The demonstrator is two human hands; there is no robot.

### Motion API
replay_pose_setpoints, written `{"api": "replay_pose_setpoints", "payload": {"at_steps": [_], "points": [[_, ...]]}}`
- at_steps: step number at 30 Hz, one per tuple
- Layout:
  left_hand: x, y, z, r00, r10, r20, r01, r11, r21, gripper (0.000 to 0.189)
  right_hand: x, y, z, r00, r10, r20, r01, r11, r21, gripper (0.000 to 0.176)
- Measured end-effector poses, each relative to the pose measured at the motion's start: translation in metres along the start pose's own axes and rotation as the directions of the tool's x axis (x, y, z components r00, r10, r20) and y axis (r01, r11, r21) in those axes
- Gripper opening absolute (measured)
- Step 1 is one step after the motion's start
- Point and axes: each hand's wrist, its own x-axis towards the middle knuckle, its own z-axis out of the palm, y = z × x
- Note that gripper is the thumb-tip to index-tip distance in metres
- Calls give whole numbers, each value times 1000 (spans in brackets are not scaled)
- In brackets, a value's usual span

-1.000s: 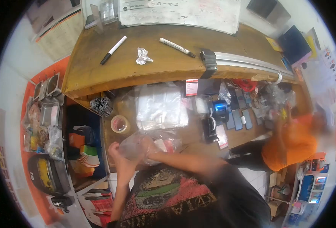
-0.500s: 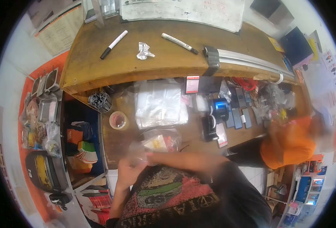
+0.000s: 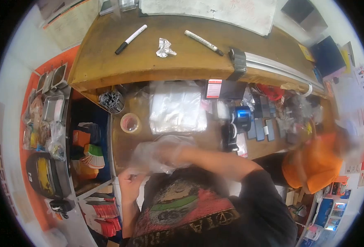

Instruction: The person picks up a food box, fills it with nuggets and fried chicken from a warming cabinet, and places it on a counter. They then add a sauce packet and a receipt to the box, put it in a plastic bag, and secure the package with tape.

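A clear plastic bag [image 3: 149,153] is spread out at the table's front edge, crumpled and partly blurred. My left hand [image 3: 131,179] is closed at the bag's near left edge, fingers pinched on the plastic. Across the front of my body reaches my right arm; my right hand [image 3: 167,153] is in or behind the bag's film, and motion smears its fingers. Whether it holds anything is hidden. Just beyond lies a stack of clear plastic bags [image 3: 177,109], with a roll of tape [image 3: 130,123] to its left.
A blue-and-black tape dispenser [image 3: 241,117] and several phones [image 3: 259,128] lie to the right. A raised wooden shelf [image 3: 149,68] carries two markers and crumpled foil [image 3: 165,48]. A person in an orange shirt [image 3: 313,162] stands at the right. A can [image 3: 112,103] stands back left.
My hands have moved apart: the left slightly down and left, the right forward into or behind the bag. The bag has spread; the yellow-and-white item seen in it no longer shows.
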Motion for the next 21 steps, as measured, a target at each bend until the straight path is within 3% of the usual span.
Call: {"api": "replay_pose_setpoints", "payload": {"at_steps": [5,9,13,15,16,18,21], "points": [[19,21,14,932,313,184,-351,908,229,13,72,-6,92,979,-194,-64,192,981,-41,24],[20,23,10,951,267,155,-297,930,217,15,56,-30,60,953,-303,-10,302,950,-87,21],[14,18,6,974,193,122,-214,956,201,14,11,-18,8,954,-301,2,289,916,-278,19],[11,12,7,982,156,106,-171,974,149,13,-15,-11,-13,964,-267,-3,244,888,-389,18],[9,8,7,986,135,98,-145,984,104,13,-24,-8,-24,993,-59,99,102,852,-514,19],[8,6,10,986,131,104,-137,989,50,13,-38,-6,-38,966,213,149,-116,864,-489,21],[12,10,18,974,180,134,-185,982,28,14,-64,38,-27,936,350,44,-321,896,-306,18]]}}
